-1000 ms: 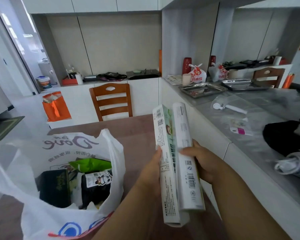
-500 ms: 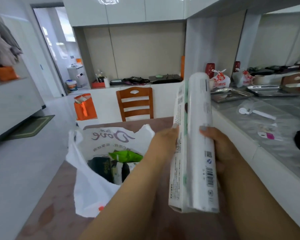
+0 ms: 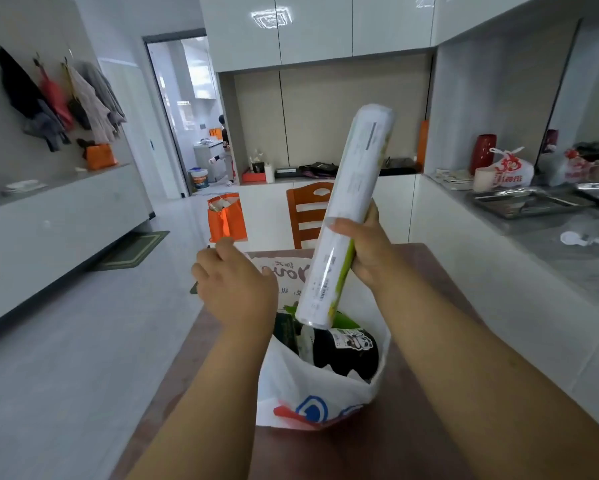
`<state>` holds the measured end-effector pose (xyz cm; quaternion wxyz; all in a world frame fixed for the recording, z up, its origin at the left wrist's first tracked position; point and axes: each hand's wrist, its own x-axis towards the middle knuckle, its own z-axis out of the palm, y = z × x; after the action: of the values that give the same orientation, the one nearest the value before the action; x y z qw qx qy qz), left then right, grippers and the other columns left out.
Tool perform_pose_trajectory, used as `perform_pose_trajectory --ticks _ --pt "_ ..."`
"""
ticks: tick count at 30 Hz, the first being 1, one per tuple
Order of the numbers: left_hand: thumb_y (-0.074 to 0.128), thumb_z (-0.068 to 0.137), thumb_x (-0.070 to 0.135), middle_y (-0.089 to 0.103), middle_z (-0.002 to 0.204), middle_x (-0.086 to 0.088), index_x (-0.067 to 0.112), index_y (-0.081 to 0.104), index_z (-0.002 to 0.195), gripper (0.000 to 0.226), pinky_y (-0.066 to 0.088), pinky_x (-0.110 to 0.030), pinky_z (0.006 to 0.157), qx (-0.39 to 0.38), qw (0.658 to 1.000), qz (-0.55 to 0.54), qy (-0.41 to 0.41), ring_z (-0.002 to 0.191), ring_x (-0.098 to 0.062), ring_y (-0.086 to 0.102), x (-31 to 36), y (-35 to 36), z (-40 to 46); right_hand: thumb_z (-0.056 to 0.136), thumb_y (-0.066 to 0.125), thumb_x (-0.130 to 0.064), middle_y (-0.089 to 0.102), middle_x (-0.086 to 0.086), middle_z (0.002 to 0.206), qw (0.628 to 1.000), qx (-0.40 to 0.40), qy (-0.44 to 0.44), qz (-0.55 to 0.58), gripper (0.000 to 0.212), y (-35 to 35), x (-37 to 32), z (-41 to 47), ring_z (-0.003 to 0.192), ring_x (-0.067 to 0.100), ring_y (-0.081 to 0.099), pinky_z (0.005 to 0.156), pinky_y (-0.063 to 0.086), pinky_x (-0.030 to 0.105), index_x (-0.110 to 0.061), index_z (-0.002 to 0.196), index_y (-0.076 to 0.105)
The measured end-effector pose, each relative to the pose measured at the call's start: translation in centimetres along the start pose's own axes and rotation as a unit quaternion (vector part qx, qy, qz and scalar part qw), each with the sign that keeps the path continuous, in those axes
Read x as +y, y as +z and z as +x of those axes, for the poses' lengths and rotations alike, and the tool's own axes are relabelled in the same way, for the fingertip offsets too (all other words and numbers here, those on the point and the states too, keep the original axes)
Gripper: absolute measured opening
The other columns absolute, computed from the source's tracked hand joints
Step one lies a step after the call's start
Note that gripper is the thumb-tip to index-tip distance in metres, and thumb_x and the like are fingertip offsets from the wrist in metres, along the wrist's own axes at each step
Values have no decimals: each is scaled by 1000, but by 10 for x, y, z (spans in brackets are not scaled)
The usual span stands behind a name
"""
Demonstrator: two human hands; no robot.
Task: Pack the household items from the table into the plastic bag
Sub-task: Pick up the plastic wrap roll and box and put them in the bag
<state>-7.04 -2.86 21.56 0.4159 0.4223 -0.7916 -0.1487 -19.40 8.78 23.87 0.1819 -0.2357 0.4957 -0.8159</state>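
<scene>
Brown counter (image 3: 426, 271): bag (image 3: 308, 393) upright. Right hand (image 3: 367, 251) wrapped mid-roll (image 3: 346, 216); light, stiff, probably slick. Left hand (image 3: 235, 289) loosely curled, empty.

Two bare forearms are seen entering from the bottom edge, each ending in a bare hand. No sleeve, glove, watch or ring is worn on the visible parts. The left hand (image 3: 237, 292) is shown from the back, with short, rounded fingers and blunt knuckles. The right hand (image 3: 369, 249) is seen mainly from the thumb side; its nails appear short and unpainted, though the picture is too soft for certainty.
</scene>
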Motion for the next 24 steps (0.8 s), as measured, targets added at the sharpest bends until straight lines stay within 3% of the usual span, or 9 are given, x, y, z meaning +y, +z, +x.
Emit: perform_pose_trajectory --ticks 3,5,8,11,14,17,21,24 --pt "68 79 38 59 115 -16 7 53 118 52 52 -42 86 -116 989 37 -84 109 -35 56 -14 13 19 54 84 -13 53 6 130 998 8 -10 -63 114 2 23 14 112 25 59 92 52 53 -37 146 21" --pt "60 85 31 67 103 -16 7 62 111 35 56 -41 72 -198 972 -62 -111 94 -34 65 -21 20 35 53 86 -16 49 0 137 992 8 -21 -124 119 2 32 19 119 24 55 96 49 56 -44 145 16" --pt "57 88 17 63 76 -13 -5 63 110 32 53 -34 58 -241 896 -306 -214 63 -23 59 -18 20 56 58 85 -9 40 -4 145 974 -5 -71 -216 124 4 39 27 128 22 47 101 46 48 -43 148 6" --pt "58 92 14 44 61 -3 3 61 108 20 34 -19 39 -258 815 -410 -319 44 -10 35 -11 13 73 52 88 -17 37 -8 143 937 -41 -129 -322 128 7 47 32 132 18 40 103 45 42 -38 149 8" --pt "53 96 25 35 60 0 8 53 97 17 19 -12 30 -294 751 -477 -350 30 -7 24 -15 10 89 50 88 -22 32 -7 135 879 -78 -116 -456 131 -1 61 32 126 17 36 104 43 47 -43 148 4" --pt "50 95 44 43 67 0 12 50 81 35 20 -10 30 -290 745 -470 -373 39 -6 27 -23 10 100 53 84 -23 27 -5 137 802 -152 -83 -571 131 -18 74 29 125 20 35 103 43 48 -51 145 -4" --pt "50 93 48 57 97 -4 11 57 97 38 27 -6 34 -250 776 -436 -381 50 -8 32 -33 12 112 64 77 -36 27 -2 142 662 -224 -59 -713 118 -40 86 24 124 16 33 107 37 40 -48 148 -5" --pt "50 92 50 61 105 -3 13 57 91 38 32 -15 40 -262 792 -409 -370 54 -8 34 -26 15 114 78 67 -45 22 -4 154 602 -280 -30 -748 94 -38 92 17 139 20 24 117 22 46 -49 148 4"
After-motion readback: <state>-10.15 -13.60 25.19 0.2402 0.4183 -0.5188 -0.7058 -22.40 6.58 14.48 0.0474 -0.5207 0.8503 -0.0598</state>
